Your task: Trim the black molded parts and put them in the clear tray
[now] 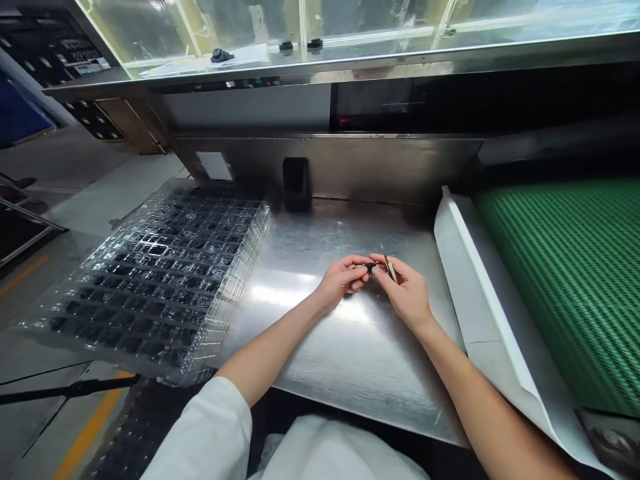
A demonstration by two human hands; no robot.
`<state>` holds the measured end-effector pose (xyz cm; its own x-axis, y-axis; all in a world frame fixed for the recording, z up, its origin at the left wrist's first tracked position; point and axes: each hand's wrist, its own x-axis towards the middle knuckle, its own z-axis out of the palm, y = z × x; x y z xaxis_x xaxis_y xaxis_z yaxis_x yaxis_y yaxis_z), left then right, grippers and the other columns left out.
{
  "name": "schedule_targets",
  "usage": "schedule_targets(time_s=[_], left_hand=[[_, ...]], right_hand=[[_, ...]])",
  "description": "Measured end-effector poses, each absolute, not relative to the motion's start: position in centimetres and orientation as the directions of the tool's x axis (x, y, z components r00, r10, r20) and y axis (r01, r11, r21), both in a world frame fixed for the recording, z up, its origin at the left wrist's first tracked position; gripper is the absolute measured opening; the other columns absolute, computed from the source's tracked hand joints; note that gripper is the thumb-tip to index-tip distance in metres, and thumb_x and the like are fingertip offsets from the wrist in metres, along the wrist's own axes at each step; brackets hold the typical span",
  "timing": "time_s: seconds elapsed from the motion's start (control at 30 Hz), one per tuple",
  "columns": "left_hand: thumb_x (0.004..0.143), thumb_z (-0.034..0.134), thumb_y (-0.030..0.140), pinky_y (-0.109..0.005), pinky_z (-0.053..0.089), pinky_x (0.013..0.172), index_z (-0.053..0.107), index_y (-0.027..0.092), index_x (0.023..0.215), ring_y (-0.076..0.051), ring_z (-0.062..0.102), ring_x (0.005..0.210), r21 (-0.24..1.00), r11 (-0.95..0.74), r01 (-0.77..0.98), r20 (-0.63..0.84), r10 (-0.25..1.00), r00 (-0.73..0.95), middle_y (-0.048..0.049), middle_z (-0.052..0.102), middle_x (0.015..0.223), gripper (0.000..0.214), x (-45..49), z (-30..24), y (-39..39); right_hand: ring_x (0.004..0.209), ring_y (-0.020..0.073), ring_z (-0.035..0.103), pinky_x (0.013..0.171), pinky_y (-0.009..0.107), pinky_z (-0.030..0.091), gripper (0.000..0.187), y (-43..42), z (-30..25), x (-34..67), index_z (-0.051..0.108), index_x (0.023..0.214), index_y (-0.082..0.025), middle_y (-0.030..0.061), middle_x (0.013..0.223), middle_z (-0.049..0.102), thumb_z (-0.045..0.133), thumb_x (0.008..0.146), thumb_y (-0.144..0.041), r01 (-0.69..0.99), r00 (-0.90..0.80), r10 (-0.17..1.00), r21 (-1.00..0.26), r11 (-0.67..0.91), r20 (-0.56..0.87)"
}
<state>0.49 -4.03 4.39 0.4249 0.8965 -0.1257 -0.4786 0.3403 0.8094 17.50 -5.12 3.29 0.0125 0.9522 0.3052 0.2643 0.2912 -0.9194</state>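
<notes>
Steel bench (350,347), with a clear tray stack (160,280) at 9 o'clock and a green belt (575,280) at 3 o'clock. Left hand (343,280) pinches a small black part (370,267) over the bench centre. Right hand (407,290), clamped on a thin stick (390,268), meets the part from 3 o'clock. Risk: a hard prod could flick the part from so light a pinch.

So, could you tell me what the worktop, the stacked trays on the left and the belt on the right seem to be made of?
The worktop looks like brushed stainless steel: grey, with a bright glare patch and fine scratches. The stacked trays seem to be thin clear moulded plastic: see-through, glinting edges, dark parts showing in the pockets. The belt looks like green rubber or PVC with a ribbed, matte surface; which one I cannot tell.
</notes>
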Motion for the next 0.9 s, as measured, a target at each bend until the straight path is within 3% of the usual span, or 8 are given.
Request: schedule_targets(time_s=[0.1,0.3,0.43,0.63,0.9], left_hand=[[0.067,0.090,0.041,-0.021,0.019,0.049,0.063,0.014,0.106,-0.005,0.040,0.049,0.814,0.318,-0.487,-0.127,0.914,0.384,0.0035,0.058,0.069,0.055,0.6,4.4,-4.1],[0.071,0.087,0.036,-0.020,0.017,0.048,0.062,0.016,0.109,-0.004,0.035,0.049,0.819,0.302,-0.488,-0.124,0.923,0.364,0.0073,0.048,0.066,0.049,0.4,4.5,-4.1],[0.077,0.083,0.042,-0.021,0.018,0.048,0.068,0.015,0.112,-0.005,0.036,0.050,0.840,0.301,-0.451,-0.106,0.907,0.408,0.0045,0.052,0.069,0.046,0.4,4.5,-4.0],[0.080,0.084,0.050,-0.022,0.020,0.049,0.072,0.016,0.129,-0.004,0.035,0.052,0.884,0.245,-0.399,-0.057,0.902,0.429,0.0006,0.060,0.077,0.060,0.8,4.4,-4.5],[0.082,0.083,0.051,-0.021,0.020,0.049,0.072,0.017,0.130,-0.004,0.038,0.052,0.852,0.296,-0.432,-0.072,0.883,0.464,-0.0020,0.062,0.083,0.060,1.0,4.6,-4.7]], right_hand=[[0.089,0.0222,0.066,0.081,0.034,0.052,0.039,-5.2,3.3,17.3,0.078,0.117,-0.022,0.0068,0.107,0.073,0.069,0.091,-0.050,0.291,0.000,0.947,-0.906,0.307,0.321],[0.068,0.0178,0.058,0.060,0.028,0.044,0.038,-5.4,3.5,17.0,0.075,0.101,-0.019,0.0045,0.084,0.069,0.076,0.083,-0.053,0.197,0.000,0.976,-0.957,0.212,0.216],[0.064,0.0176,0.057,0.056,0.026,0.042,0.049,-5.5,4.0,16.9,0.067,0.095,-0.019,0.0045,0.076,0.066,0.083,0.078,-0.062,0.030,0.014,0.993,-0.993,0.118,0.119],[0.052,0.0121,0.041,0.046,0.022,0.027,0.057,-5.9,5.3,16.6,0.061,0.087,-0.019,0.0003,0.061,0.056,0.088,0.074,-0.068,-0.156,-0.010,1.000,-0.988,0.019,0.021],[0.052,0.0120,0.039,0.049,0.025,0.029,0.062,-5.5,4.7,16.5,0.061,0.076,-0.018,0.0031,0.063,0.059,0.081,0.077,-0.076,-0.077,0.010,0.998,-0.995,0.068,0.068]])
